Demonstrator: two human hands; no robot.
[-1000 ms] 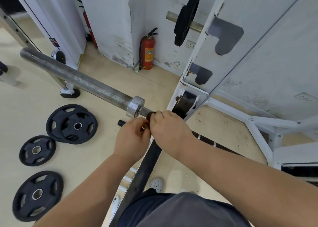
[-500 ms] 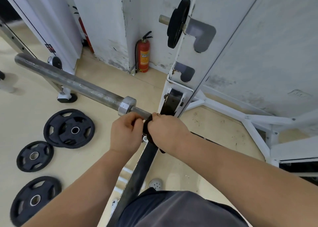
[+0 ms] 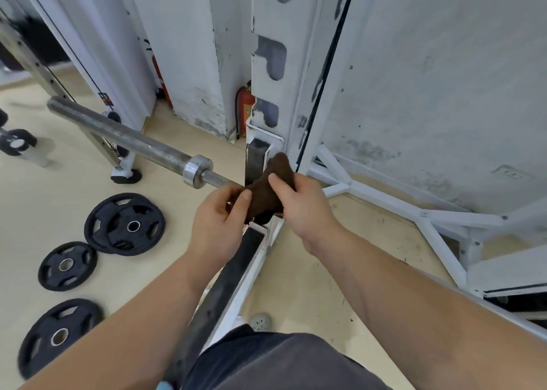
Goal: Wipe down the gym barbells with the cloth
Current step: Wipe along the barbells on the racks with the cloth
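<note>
While the brown cloth (image 3: 265, 193) is bunched between both hands right at the thin shaft of the barbell (image 3: 142, 144), it looks like the step in hand is getting it wrapped around the steel just inboard of the collar (image 3: 196, 171). The left hand (image 3: 220, 224) is curled, thumb and fingers pinching the near end of the cloth, and the right hand (image 3: 299, 203) pinches the far end from above, thumb on top. Whether the cloth actually circles the shaft or just sits against it, I can't tell, the hands hide that bit.

My 2 cents on doing it well:

1. Get the cloth fully around the shaft, not draped over 1 side, or the underside stays grimy.
2. Squeeze firm and twist as you slide, since I'd guess the shaft holds sweat and chalk.
3. Work outward over the collar and along the thick sleeve toward its free end, which looks dull and smudgy.
4. Watch knuckles near the white rack upright (image 3: 266, 99), it's right beside the hands.

The plates (image 3: 125, 224) on the floor are well apart from all this, so nothing's in the way.
</note>
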